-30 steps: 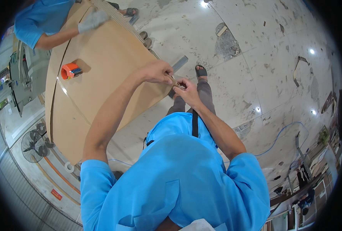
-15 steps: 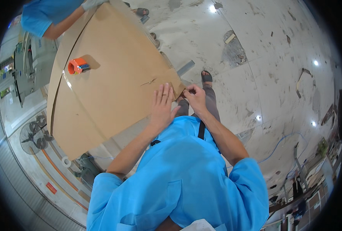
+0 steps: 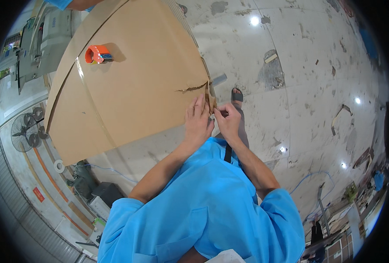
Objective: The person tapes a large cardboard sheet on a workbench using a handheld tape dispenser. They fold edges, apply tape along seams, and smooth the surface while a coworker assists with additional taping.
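Note:
A large brown cardboard sheet [image 3: 137, 87] lies in front of me, stretching away to the left. A ragged tear [image 3: 193, 89] runs inward from its right edge near the closest corner, where a torn flap [image 3: 210, 101] is creased and bent. Flat on the cardboard beside this flap is my left hand [image 3: 197, 120], its fingers stretched out. My right hand [image 3: 228, 122] pinches the edge of the flap between thumb and fingers; the fingertips are partly hidden. Farther off, an orange tape dispenser [image 3: 99, 54] rests on the cardboard.
At the top left a co-worker's arm [image 3: 83, 3] shows beyond the sheet. A black fan [image 3: 24, 127] and a white roll [image 3: 59, 166] are at the left. My sandalled foot [image 3: 237, 95] stands on the stained floor [image 3: 308, 101], near a grey strip [image 3: 219, 79].
The tear has grown longer and wider, and the corner flap is now bent up. Both hands have shifted slightly right. The co-worker's arm has mostly left the view as the view moved.

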### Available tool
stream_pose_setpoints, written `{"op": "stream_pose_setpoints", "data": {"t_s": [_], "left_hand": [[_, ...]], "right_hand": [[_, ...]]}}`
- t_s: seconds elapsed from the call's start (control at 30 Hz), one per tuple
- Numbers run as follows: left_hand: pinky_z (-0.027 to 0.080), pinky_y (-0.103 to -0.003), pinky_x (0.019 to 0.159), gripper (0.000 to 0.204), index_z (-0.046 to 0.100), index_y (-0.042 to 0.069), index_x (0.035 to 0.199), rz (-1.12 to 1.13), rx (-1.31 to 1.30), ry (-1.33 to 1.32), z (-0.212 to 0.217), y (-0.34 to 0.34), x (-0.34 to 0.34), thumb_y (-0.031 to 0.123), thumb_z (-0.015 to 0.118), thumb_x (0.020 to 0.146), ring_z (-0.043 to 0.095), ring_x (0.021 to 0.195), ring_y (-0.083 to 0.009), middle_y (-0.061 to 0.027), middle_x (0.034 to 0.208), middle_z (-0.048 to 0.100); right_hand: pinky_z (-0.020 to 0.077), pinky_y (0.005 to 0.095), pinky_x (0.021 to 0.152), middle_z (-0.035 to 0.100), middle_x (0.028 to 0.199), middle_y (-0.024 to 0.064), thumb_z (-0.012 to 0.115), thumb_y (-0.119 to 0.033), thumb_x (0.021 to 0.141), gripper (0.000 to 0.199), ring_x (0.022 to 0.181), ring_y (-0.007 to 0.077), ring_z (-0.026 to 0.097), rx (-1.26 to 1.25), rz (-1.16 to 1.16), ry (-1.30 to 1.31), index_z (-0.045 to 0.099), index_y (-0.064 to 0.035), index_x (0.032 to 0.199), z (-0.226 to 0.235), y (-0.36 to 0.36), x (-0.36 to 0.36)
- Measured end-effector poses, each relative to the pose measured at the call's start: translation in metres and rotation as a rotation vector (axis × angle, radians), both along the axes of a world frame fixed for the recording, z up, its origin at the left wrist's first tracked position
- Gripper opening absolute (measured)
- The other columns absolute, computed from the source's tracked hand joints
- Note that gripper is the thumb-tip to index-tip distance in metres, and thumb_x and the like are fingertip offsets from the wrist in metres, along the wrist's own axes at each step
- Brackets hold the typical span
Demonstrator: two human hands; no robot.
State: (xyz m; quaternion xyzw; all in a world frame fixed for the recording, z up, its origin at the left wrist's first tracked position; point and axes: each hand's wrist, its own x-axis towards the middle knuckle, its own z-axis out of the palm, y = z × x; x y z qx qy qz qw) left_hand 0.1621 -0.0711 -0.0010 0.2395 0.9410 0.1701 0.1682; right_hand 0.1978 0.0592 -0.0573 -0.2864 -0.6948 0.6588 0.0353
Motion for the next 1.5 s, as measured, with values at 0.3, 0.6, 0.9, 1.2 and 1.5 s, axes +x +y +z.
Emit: {"op": "stream_pose_setpoints", "data": {"t_s": [0.3, 0.6, 0.9, 1.2, 1.5], "left_hand": [[0.025, -0.056, 0.121, 0.047, 0.060, 0.008, 0.140, -0.174, -0.032, 0.321, -0.018, -0.006, -0.111, 0.026, 0.062, 0.096, 0.032, 0.149, -0.0399, -0.0140, 0.152, 0.048], [0.032, -0.057, 0.114, 0.028, 0.069, 0.007, 0.116, -0.071, 0.082, 0.293, -0.027, 0.003, -0.114, 0.012, 0.070, 0.088, 0.037, 0.142, -0.0398, -0.0168, 0.141, 0.052], [0.050, -0.049, 0.077, 0.021, 0.072, 0.002, 0.095, 0.021, 0.122, 0.005, -0.014, 0.012, -0.143, 0.022, 0.066, 0.093, 0.063, 0.089, -0.0364, -0.0173, 0.095, 0.063], [0.052, -0.046, 0.075, 0.035, 0.067, 0.000, 0.080, 0.143, -0.198, 0.062, -0.021, 0.045, -0.148, 0.034, 0.074, 0.084, 0.066, 0.083, -0.0356, -0.0178, 0.084, 0.064], [0.046, -0.044, 0.064, 0.020, 0.058, 0.001, 0.073, 0.346, 0.197, 0.021, -0.039, 0.020, -0.137, 0.015, 0.070, 0.081, 0.060, 0.071, -0.0334, -0.0151, 0.077, 0.057]], "right_hand": [[0.0528, 0.0323, 0.067, 0.067, 0.080, 0.0120, 0.069, -0.005, 0.085, 0.015, 0.069, 0.0182, 0.066, -0.120, 0.116, 0.020, 0.073, 0.0027, 0.097, -0.017, 0.018, -0.007], [0.0469, 0.0391, 0.062, 0.060, 0.078, 0.0151, 0.068, -0.001, 0.081, 0.016, 0.069, 0.0306, 0.062, 0.110, 0.148, 0.135, 0.074, -0.0014, 0.096, 0.004, 0.012, -0.007], [0.0458, 0.0439, 0.060, 0.053, 0.072, 0.0138, 0.069, -0.001, 0.079, 0.009, 0.070, 0.0339, 0.059, 0.289, 0.215, 0.239, 0.072, -0.0022, 0.087, 0.019, 0.004, -0.015], [0.0486, 0.0471, 0.062, 0.054, 0.077, 0.0132, 0.066, -0.001, 0.076, 0.008, 0.072, 0.0350, 0.059, 0.470, 0.349, 0.300, 0.065, -0.0028, 0.083, 0.020, 0.003, -0.020], [0.0493, 0.0430, 0.063, 0.057, 0.080, 0.0127, 0.067, -0.010, 0.087, 0.014, 0.074, 0.0312, 0.060, 0.290, 0.348, 0.259, 0.070, -0.0017, 0.098, 0.003, 0.007, -0.014]]}}
